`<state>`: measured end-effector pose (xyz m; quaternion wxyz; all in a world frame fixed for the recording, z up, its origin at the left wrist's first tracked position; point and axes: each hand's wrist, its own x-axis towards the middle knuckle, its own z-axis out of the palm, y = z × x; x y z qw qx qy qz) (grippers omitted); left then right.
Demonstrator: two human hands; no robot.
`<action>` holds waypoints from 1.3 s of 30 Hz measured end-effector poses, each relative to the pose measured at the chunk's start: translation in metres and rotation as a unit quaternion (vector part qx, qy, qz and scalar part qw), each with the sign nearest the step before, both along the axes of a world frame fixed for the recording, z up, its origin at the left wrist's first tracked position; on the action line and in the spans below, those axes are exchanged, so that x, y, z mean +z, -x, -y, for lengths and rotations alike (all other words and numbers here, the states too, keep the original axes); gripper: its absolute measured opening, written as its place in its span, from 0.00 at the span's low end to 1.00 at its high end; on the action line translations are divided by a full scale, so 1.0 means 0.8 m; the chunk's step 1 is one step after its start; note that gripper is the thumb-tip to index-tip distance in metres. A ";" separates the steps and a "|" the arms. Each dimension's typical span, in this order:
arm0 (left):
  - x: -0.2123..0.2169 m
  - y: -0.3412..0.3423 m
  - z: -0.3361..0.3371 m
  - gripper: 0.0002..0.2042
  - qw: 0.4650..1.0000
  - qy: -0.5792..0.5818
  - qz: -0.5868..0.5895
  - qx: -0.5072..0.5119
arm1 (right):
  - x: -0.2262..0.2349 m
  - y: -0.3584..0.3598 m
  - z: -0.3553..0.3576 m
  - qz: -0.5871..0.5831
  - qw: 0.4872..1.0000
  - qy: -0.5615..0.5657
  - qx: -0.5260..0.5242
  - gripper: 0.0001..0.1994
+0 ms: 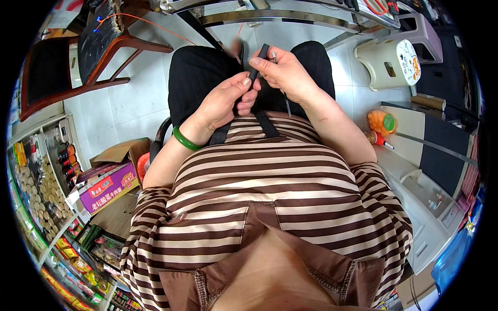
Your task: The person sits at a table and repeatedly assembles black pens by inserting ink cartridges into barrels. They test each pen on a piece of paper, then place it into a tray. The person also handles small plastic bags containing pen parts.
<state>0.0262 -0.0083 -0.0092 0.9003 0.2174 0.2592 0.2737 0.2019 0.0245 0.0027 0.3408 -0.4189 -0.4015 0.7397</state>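
Note:
Above my lap, both hands meet on a narrow dark strip (259,63), which stands tilted with its upper end free. My left hand (231,98), a green bangle (185,139) on its wrist, pinches the strip's lower part between thumb and fingers. My right hand (285,72) grips the strip higher up, the thumb pressed along it. Through the right fingers also runs a thin metal rod (288,106), pointing down toward my lap; its exact kind I cannot make out. Black straps (266,125) lie against my striped shirt just below the hands.
A wooden chair (98,57) stands at the far left, a metal-framed table (275,16) ahead. Cream stool (388,65) at right, near a jar of orange items (381,122). On the left are a purple carton (106,187) and stocked shelves (39,192).

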 end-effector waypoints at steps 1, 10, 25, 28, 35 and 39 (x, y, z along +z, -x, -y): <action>0.003 -0.003 0.001 0.11 1.000 -0.007 -0.023 0.009 | -0.001 0.000 -0.001 0.011 1.000 -0.013 -0.001 0.09; 0.002 -0.002 -0.006 0.14 0.998 0.008 -0.060 0.001 | -0.006 0.002 0.001 0.032 0.998 -0.024 -0.042 0.09; 0.001 -0.004 -0.005 0.22 0.978 -0.125 -0.094 0.139 | 0.003 -0.038 -0.024 -0.103 0.977 0.058 -0.177 0.09; 0.001 -0.005 -0.004 0.17 0.948 -0.210 -0.129 0.203 | -0.008 -0.024 -0.021 -0.225 0.938 0.218 -0.149 0.08; 0.011 0.011 -0.008 0.12 0.908 -0.255 -0.160 0.290 | -0.013 -0.007 -0.008 -0.220 0.942 0.254 -0.020 0.07; 0.020 0.020 -0.012 0.12 0.941 -0.187 -0.078 0.272 | -0.004 -0.011 -0.008 -0.136 0.967 0.201 0.073 0.11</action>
